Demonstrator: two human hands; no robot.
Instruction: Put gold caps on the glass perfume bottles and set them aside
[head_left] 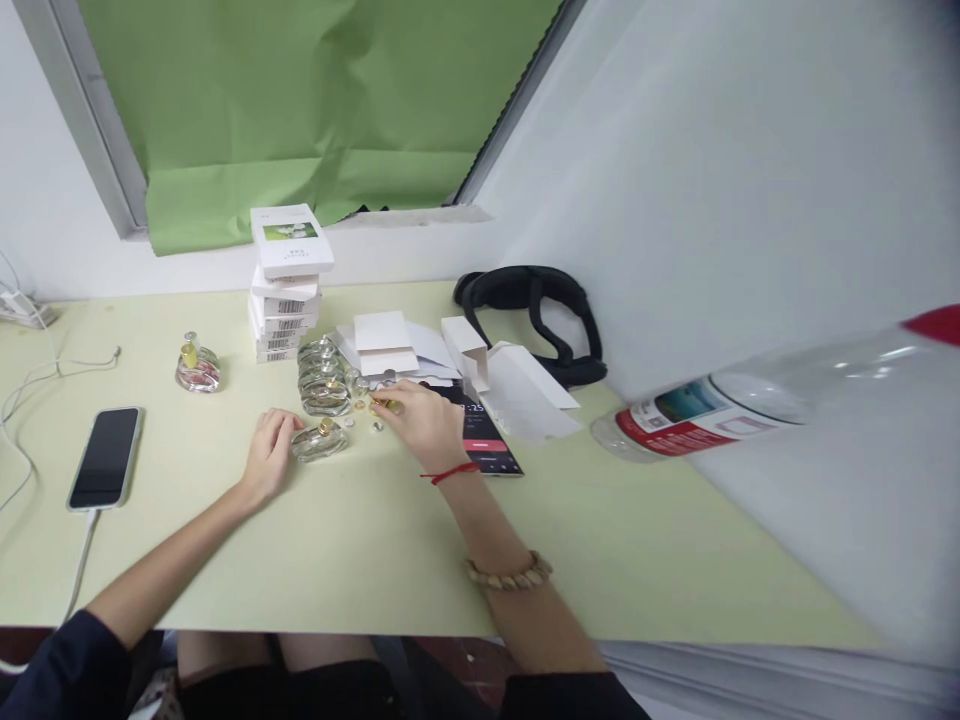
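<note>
Reaching into small parts beside glass bottles

The right hand (424, 425) is over a cluster of small gold and silver parts (377, 426), its fingers drawn close together at a gold piece (373, 398); I cannot tell whether they are clamped on it. The parts lie on the pale tabletop (390, 560), just right of the glass bottles. The left hand (270, 450) rests on the tabletop with its fingers curled together at the near end of a clear bottle (319, 445); whether they grip it, I cannot tell. That bottle has a gold neck and lies in front of a close-set row of bottles (324, 382).

Behind the row is a stack of boxes (289, 310), with a green picture on the top one. To the right are white cartons (382, 335), and a tablet (487, 442) is partly under the right hand. Beyond these, a black strap (510, 288) lies near the wall, and a plastic bottle (690, 420) with a red cap is farther right.

On the left, well apart from the row, is a pinkish bottle (198, 374) with a gold neck. Farther left, a phone (105, 458) lies with a white cable (84, 555) plugged in. A green sheet (300, 100) covers the window behind. A red cord (454, 472) and a beaded bracelet (514, 577) circle the right wrist and forearm.
</note>
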